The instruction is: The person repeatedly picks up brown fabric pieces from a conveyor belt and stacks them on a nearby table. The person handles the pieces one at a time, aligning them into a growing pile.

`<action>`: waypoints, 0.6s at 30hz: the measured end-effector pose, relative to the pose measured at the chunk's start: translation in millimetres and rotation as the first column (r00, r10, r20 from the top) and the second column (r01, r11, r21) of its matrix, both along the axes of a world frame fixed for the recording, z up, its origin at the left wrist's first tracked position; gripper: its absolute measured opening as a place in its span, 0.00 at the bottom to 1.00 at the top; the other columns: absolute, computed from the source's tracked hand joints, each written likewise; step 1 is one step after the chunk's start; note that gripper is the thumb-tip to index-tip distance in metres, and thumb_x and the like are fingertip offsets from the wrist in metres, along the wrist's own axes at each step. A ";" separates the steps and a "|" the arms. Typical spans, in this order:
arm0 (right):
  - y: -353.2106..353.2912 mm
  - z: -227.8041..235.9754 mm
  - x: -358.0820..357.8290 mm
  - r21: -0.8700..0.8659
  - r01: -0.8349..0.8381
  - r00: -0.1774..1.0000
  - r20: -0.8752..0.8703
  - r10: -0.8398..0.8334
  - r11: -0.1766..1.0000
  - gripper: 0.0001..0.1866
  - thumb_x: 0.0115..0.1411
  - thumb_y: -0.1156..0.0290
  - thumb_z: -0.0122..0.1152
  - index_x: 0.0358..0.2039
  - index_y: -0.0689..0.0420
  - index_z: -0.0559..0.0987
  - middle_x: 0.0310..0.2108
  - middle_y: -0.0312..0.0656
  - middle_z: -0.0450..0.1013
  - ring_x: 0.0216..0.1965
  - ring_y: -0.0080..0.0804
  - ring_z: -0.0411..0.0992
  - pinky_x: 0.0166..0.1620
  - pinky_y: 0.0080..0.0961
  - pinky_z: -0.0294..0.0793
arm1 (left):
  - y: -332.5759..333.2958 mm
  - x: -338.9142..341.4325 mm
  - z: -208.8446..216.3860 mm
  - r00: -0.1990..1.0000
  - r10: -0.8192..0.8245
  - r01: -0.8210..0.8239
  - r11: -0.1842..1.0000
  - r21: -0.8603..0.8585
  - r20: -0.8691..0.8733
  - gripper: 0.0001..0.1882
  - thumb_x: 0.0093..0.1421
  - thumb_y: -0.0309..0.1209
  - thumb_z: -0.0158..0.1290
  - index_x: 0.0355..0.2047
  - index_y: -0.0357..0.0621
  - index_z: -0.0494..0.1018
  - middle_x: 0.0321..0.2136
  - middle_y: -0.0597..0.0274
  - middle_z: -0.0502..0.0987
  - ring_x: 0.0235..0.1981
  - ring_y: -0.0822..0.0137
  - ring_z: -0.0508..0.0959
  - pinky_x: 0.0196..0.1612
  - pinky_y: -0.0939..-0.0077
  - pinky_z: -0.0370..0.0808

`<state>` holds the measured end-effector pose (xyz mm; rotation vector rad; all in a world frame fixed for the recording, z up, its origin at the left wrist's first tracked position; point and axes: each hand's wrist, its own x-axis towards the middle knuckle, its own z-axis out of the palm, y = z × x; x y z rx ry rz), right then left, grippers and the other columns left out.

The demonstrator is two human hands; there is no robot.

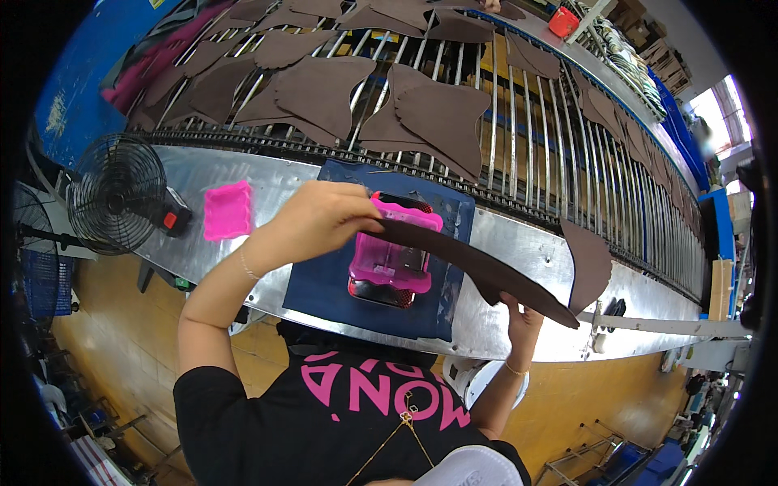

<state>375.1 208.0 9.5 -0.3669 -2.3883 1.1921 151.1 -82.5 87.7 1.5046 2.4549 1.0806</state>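
My left hand pinches one end of a dark brown, curved flat piece, which looks like foam or leather. At its other end my right hand grips the lower edge with thumb and fingers. The piece is tilted nearly edge-on and stretches above a pink, wavy-edged plastic tray. Under that tray shows a black and red object, mostly hidden. Both rest on a dark blue mat. Another brown piece lies to the right, partly over the table's far edge.
A metal table runs along a roller conveyor carrying several stacks of brown pieces. On the left are a black fan and a second pink tray. Another person's hand shows at the top.
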 end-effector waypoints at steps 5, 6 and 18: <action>61.2 -9.6 66.5 -0.106 0.357 0.927 -0.086 -0.366 0.928 0.09 0.59 0.80 0.51 0.38 0.66 0.78 0.31 0.39 0.75 0.34 0.25 0.71 0.40 0.20 0.70 | 49.1 11.6 -6.2 0.980 -0.194 0.194 0.981 -0.011 -0.048 0.05 0.50 0.32 0.59 0.24 0.46 0.76 0.26 0.61 0.69 0.25 0.57 0.75 0.27 0.68 0.72; 61.4 15.6 69.7 -0.162 0.316 0.933 -0.126 -0.337 0.935 0.08 0.60 0.80 0.54 0.38 0.66 0.78 0.31 0.35 0.74 0.34 0.20 0.68 0.40 0.18 0.69 | 58.6 16.5 -9.4 0.972 -0.213 0.207 0.976 -0.069 -0.099 0.06 0.49 0.32 0.60 0.26 0.46 0.76 0.28 0.61 0.69 0.26 0.58 0.75 0.28 0.68 0.73; 62.4 187.2 15.5 0.922 0.125 0.974 -0.044 -0.222 0.368 0.07 0.56 0.79 0.56 0.36 0.60 0.79 0.23 0.41 0.71 0.26 0.30 0.68 0.48 0.32 0.60 | 144.2 -1.2 42.4 0.927 -0.225 0.254 0.965 0.061 -0.299 0.19 0.50 0.33 0.58 0.44 0.47 0.72 0.38 0.57 0.72 0.37 0.54 0.77 0.37 0.66 0.76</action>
